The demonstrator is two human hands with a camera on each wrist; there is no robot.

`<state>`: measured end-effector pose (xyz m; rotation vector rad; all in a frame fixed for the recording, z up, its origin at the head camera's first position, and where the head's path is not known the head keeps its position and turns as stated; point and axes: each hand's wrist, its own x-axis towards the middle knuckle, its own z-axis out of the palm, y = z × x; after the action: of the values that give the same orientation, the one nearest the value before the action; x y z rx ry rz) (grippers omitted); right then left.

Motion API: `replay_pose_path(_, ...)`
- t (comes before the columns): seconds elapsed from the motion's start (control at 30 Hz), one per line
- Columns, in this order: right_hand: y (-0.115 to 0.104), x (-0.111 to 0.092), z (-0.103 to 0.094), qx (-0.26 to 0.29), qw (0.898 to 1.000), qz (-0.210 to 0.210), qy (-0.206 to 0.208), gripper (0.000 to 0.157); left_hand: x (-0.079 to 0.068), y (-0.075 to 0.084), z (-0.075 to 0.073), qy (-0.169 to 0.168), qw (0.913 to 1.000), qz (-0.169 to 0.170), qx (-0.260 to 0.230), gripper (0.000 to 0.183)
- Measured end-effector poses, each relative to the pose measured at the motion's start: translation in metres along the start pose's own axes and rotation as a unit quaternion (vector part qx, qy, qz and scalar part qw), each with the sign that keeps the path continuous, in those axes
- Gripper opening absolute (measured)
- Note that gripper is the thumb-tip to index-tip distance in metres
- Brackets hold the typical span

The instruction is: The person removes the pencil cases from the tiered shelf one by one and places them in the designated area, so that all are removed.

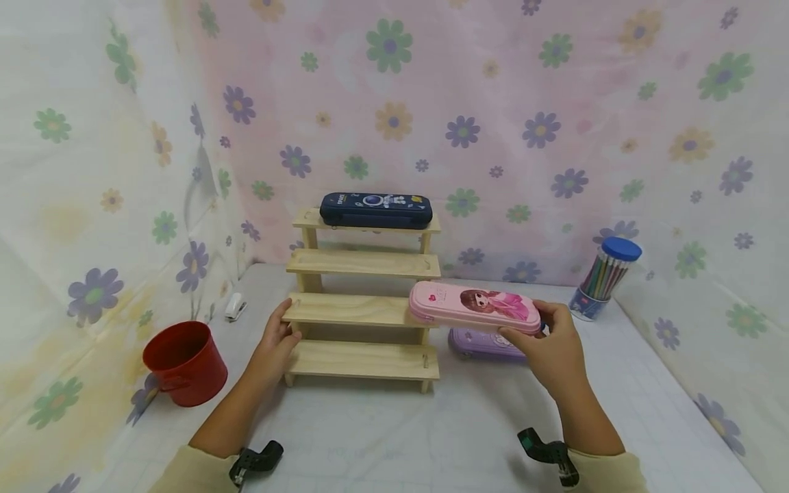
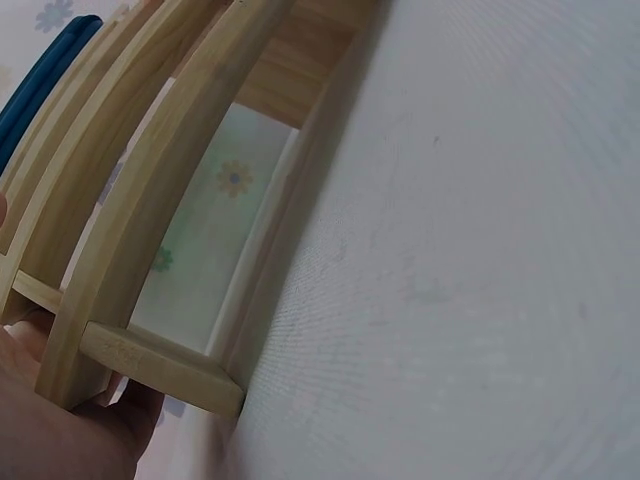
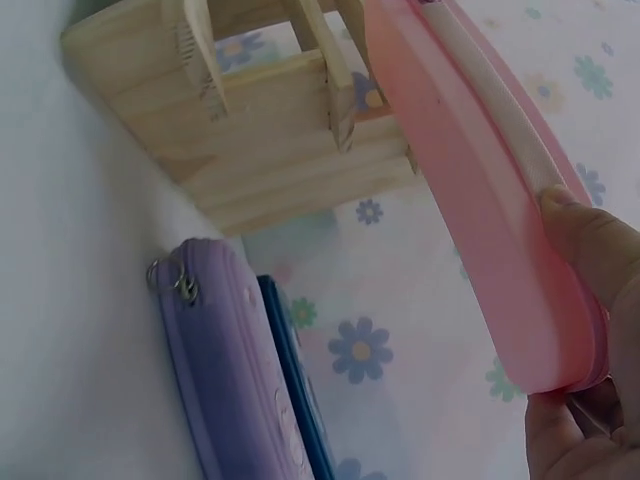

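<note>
A pink pencil case (image 1: 446,305) with a doll picture is held by its right end in my right hand (image 1: 557,349), thumb on the near side. Its left end overlaps the second step from the bottom of a wooden stepped shelf (image 1: 360,359). My left hand (image 1: 274,342) grips the shelf's left end around that same step; in the left wrist view the fingers (image 2: 140,410) reach behind the side. On the top step lies a navy pencil case (image 1: 376,212) with space pictures. Below the pink case, a purple pencil case (image 3: 225,350) lies on the table, partly hidden in the head view.
Left of the shelf stands a red bucket (image 1: 206,370), with a small white stapler-like item (image 1: 235,307) behind it. A tub of pencils with a blue lid (image 1: 621,248) is at the back right. Behind the purple case shows a dark blue case (image 3: 295,370). Flowered cloth surrounds the table.
</note>
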<state>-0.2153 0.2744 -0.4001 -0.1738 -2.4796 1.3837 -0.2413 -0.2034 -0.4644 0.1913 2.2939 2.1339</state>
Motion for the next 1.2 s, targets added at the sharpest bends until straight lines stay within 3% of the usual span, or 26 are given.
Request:
replay_pose_path(0.47,0.025,-0.007,-0.020,-0.024,0.999,0.026,0.001,0.104,0.002,-0.004,-0.001,0.002,0.9999,0.015,0.003,0.071)
replay_pose_path(0.97,0.052,-0.009,-0.051,-0.047,0.997,0.058,0.000,0.105,0.002,0.001,0.001,0.003,1.0000,0.008,0.003,0.071)
replay_pose_path(1.2,0.065,-0.013,-0.055,-0.077,0.993,0.089,-0.011,0.109,0.001,0.001,0.001,0.004,1.0000,0.004,0.000,0.071)
